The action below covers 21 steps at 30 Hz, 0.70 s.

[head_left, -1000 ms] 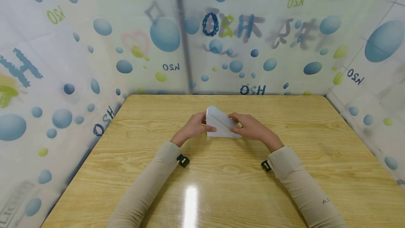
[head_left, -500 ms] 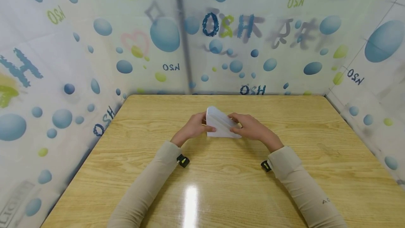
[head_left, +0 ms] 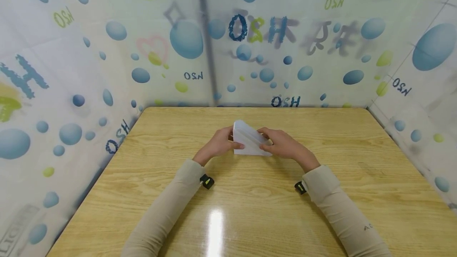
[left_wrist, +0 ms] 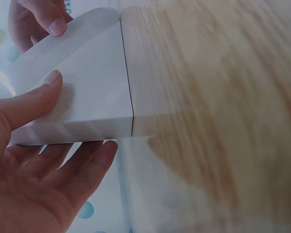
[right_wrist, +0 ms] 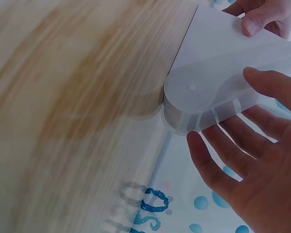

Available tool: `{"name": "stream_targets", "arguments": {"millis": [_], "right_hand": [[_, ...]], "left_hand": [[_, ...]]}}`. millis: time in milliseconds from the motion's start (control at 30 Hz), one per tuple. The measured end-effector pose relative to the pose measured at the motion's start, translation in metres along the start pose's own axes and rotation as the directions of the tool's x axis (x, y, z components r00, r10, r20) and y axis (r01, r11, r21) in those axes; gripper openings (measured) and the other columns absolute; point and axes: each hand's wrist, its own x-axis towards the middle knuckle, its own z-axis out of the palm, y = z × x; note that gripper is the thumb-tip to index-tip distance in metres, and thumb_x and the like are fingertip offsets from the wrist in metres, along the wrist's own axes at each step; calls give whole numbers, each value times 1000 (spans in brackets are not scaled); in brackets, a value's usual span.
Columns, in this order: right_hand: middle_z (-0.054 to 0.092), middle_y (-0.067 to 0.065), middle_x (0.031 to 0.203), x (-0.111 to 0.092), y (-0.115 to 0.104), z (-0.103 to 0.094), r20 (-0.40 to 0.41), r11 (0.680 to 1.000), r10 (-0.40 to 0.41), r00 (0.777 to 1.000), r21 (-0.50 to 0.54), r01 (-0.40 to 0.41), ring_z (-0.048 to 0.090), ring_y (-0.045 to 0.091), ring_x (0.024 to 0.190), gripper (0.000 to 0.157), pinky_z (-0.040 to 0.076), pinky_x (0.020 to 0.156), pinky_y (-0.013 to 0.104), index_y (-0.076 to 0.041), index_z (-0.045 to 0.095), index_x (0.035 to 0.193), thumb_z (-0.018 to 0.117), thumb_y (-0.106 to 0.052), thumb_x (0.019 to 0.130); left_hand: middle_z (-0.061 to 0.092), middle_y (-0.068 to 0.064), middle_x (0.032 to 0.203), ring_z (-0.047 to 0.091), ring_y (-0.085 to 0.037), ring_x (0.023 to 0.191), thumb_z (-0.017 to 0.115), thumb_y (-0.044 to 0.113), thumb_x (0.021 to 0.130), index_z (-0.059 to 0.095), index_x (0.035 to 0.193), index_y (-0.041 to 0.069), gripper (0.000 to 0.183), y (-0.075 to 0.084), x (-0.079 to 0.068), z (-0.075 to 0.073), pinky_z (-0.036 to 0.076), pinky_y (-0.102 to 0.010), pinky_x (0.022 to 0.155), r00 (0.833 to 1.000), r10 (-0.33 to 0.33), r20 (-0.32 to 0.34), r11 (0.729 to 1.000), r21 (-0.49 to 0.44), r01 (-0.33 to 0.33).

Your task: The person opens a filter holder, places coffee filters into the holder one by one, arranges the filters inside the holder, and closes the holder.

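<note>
A flat white plastic box [head_left: 250,142] with a slanted side and rounded corners stands on edge on the wooden table. Its slanted part looks translucent in the right wrist view. My left hand [head_left: 219,142] holds the box's left end, thumb on the near face and fingers along the narrow side in the left wrist view. At the other end my right hand [head_left: 283,142] grips it between thumb and fingers. In the right wrist view the right fingertips [right_wrist: 194,141] sit at the ribbed, rounded edge. The far face is hidden.
The light wooden table [head_left: 250,201] reaches back to a fabric wall [head_left: 303,50] printed with blue and green dots and letters. Similar walls flank both sides. Small black devices [head_left: 207,181] sit at both cuffs. A bright reflection lies on the near tabletop.
</note>
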Motion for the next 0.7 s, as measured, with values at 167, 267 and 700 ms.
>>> {"name": "stream_targets", "arguments": {"millis": [167,267,700], "right_hand": [[63,21,141,-2,3,-3,6,1000,-7,1000,13,7,63,37,126,55,54,101,53,-2,48,148,69,-17,99],[62,23,141,-6,6,-5,42,1000,3,999,26,-4,62,38,128,62,53,102,55,-1,44,151,71,-16,97],[42,33,155,-25,36,-47,95,996,37,995,83,-45,45,51,141,55,39,113,66,2,30,159,45,-2,106]], "left_hand": [[71,-10,121,71,-26,105,81,16,90,60,134,10,49,0,2,-2,60,-36,84,999,20,31,1000,13,-21],[70,-12,125,70,-29,112,83,12,87,57,138,8,57,-3,1,-5,59,-40,91,997,25,66,999,28,-27],[60,-24,142,60,-41,130,68,26,101,51,144,1,52,-28,-17,-62,51,-52,107,986,-103,131,987,135,85]]}}
